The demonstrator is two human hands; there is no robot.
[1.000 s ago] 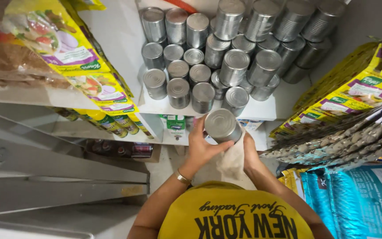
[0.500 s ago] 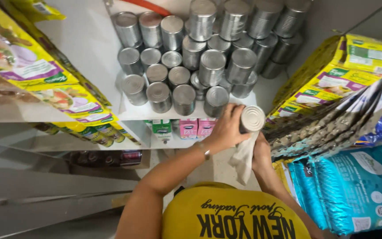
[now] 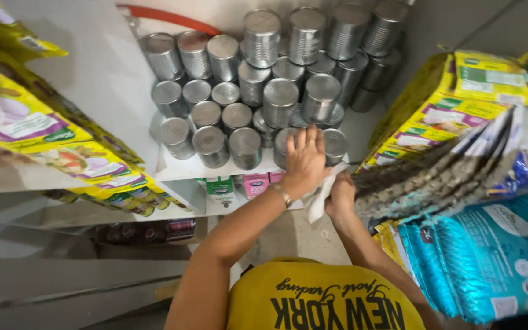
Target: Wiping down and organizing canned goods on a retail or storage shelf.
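Head view looks down on 2 bare arms reaching toward a shelf of tins. On the left hand (image 3: pixel 305 160) the grip is spread, fingers apart and flat over the lid of a silver can (image 3: pixel 288 145) at the front edge of the white shelf (image 3: pixel 181 174); the palm covers most of that lid, so only a sliver of metal shows by the fingers. A thin bracelet (image 3: pixel 283 195) circles the wrist. Just to the right and lower, the right hand (image 3: pixel 341 197) has its grip curled closed around a white cloth (image 3: pixel 321 194), which hangs crumpled between the 2 hands and touches the shelf edge.

That covered can is plain ribbed metal with no label, upright, in the front row. Beside it stand matching unlabelled cans (image 3: pixel 244 146), packed lid to lid in rows, with more stacked on top toward the back wall (image 3: pixel 261 36). Another can (image 3: pixel 335 144) sits just right of the fingers.

Under the shelf lip stand small cartons, 1 green and white (image 3: pixel 220 188) and 1 pink (image 3: pixel 255 183). Yellow packets (image 3: pixel 87 159) lean in a row on the left shelving, and more yellow packets (image 3: pixel 459 104) stand on the right above grey patterned bags (image 3: pixel 435 177) and blue bags (image 3: pixel 490 256). Grey metal shelving (image 3: pixel 62 287) fills the lower left. At the bottom edge is the person's yellow shirt (image 3: pixel 325 302).
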